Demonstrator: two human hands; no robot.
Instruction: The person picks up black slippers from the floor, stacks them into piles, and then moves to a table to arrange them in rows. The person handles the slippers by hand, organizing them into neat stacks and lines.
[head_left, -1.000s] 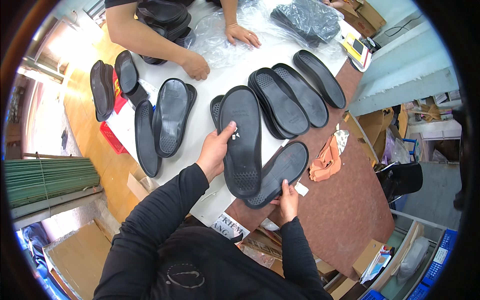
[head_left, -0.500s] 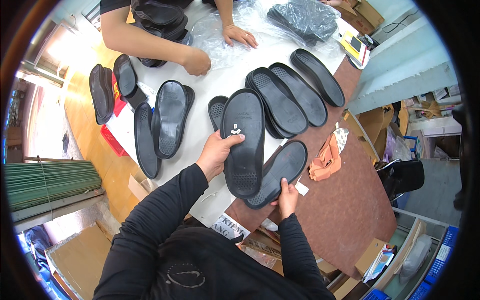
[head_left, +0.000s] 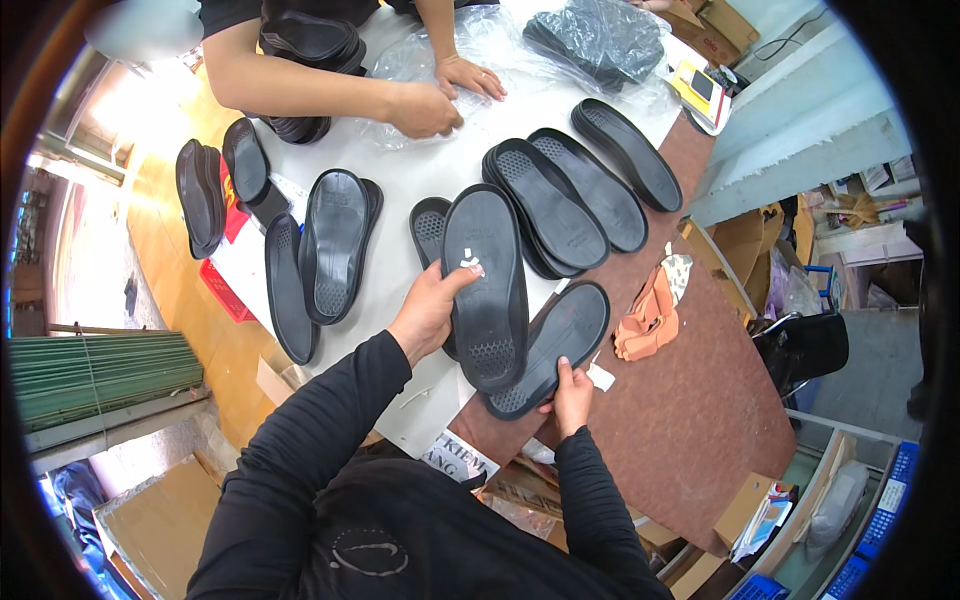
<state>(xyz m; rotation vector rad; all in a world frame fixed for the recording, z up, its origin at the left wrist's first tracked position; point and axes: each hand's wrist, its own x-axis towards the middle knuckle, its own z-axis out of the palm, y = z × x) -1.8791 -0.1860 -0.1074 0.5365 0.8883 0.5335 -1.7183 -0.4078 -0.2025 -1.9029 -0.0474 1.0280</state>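
Observation:
My left hand point(head_left: 424, 312) is closed on the side of a large black shoe sole point(head_left: 483, 325), its thumb lying on the upper face. Small white bits point(head_left: 468, 254) lie on that face by the thumb tip. Lower and to the right, my right hand point(head_left: 572, 396) pinches the edge of a second black shoe sole point(head_left: 560, 335), thumb on top. The first sole partly covers the second one. Behind the left-hand sole, another sole point(head_left: 429, 225) shows only in part.
Several black soles point(head_left: 560, 205) lie beyond my hands, with more soles point(head_left: 338, 240) to the left. Orange gloves point(head_left: 648, 315) rest on the brown tabletop point(head_left: 690, 420). Across the table, a co-worker's hands point(head_left: 425, 110) touch clear plastic point(head_left: 520, 60). A phone point(head_left: 702, 86) lies at far right.
My left thumb has shifted slightly onto the white bits. The co-worker's nearer hand has moved right along the plastic, toward their other hand. Both my hands keep their soles.

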